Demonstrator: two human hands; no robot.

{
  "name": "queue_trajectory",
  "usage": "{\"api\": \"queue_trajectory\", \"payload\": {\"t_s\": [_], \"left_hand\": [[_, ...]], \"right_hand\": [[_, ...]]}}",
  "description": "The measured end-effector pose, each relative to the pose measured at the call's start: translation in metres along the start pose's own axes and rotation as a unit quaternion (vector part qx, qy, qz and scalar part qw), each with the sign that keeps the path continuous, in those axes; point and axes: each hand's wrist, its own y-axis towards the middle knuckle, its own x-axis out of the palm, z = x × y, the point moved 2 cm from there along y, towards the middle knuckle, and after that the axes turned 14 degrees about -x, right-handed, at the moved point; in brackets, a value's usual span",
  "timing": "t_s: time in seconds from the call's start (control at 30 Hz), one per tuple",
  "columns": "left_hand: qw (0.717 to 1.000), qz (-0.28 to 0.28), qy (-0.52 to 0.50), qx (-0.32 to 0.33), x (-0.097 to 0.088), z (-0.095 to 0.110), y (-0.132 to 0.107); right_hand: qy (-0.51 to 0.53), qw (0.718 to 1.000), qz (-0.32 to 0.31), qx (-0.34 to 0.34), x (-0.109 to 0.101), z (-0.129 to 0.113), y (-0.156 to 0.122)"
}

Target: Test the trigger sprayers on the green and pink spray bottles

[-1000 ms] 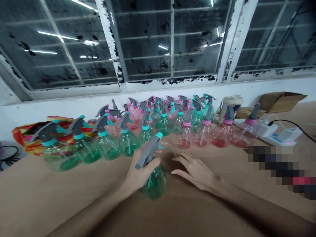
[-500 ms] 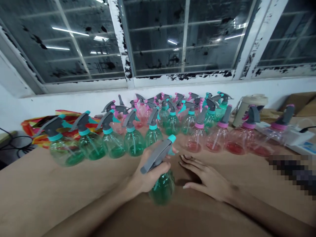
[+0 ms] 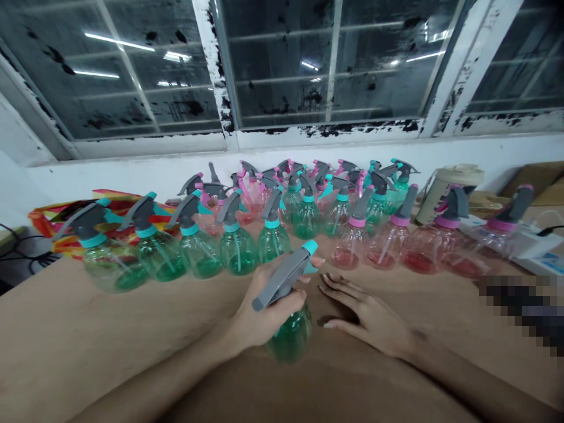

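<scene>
My left hand (image 3: 267, 302) is wrapped round the neck of a green spray bottle (image 3: 291, 338) with a grey trigger head and turquoise nozzle. Its head tilts up to the right, and my palm and fingers hide the collar. Beside it on the right, my right hand (image 3: 363, 311) lies on the wooden table (image 3: 185, 358) with the fingers spread and nothing in it. Beyond my hands stands a front row: green-tinted spray bottles (image 3: 238, 249) with turquoise collars on the left, clear pinkish ones (image 3: 381, 249) with pink collars and red liquid on the right.
More spray bottles crowd behind against the wall. A red and yellow plastic bag (image 3: 66, 226) lies at the left, near black cables (image 3: 26, 252). At the right are a cream jug (image 3: 449, 188), a white power strip (image 3: 537, 247) and a cardboard box (image 3: 535, 182). A barred window runs above.
My left hand still grips the green spray bottle, its head shifted only very slightly. The right hand stays flat on the table. The view has moved a little.
</scene>
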Motion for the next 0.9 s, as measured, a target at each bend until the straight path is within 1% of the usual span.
{"api": "queue_trajectory", "payload": {"t_s": [0.13, 0.23, 0.33, 0.4, 0.5, 0.6, 0.77, 0.9], "left_hand": [[1.0, -0.01, 0.0, -0.01, -0.0013, 0.0002, -0.0006], [1.0, -0.02, 0.01, -0.015, -0.003, 0.0022, -0.0012], [0.999, -0.032, 0.022, -0.034, -0.0048, 0.0029, -0.0018], [0.999, -0.024, 0.024, -0.041, -0.0058, 0.0032, -0.0019], [0.999, -0.012, 0.02, -0.031, -0.0054, 0.0041, -0.0013], [1.0, -0.012, 0.017, -0.016, -0.0034, 0.0041, 0.0001], [0.999, -0.009, 0.047, -0.026, -0.0021, 0.0015, 0.0009], [1.0, -0.016, 0.02, -0.011, -0.0014, 0.0026, 0.0]], "right_hand": [[0.001, 1.0, -0.014, -0.001, -0.0002, 0.0005, -0.0003], [0.005, 1.0, -0.01, -0.001, -0.0011, 0.0002, -0.0004], [0.007, 1.0, -0.008, -0.002, -0.0019, -0.0006, -0.0003], [0.006, 1.0, -0.008, -0.001, -0.0024, -0.001, -0.0003], [0.005, 1.0, -0.008, -0.002, -0.0033, -0.0014, -0.0004], [0.0, 1.0, -0.013, -0.002, -0.0045, -0.0016, -0.0005], [-0.008, 1.0, -0.026, 0.001, -0.0051, -0.0018, 0.0], [-0.011, 0.999, -0.031, 0.0, -0.004, -0.0009, -0.0004]]}}
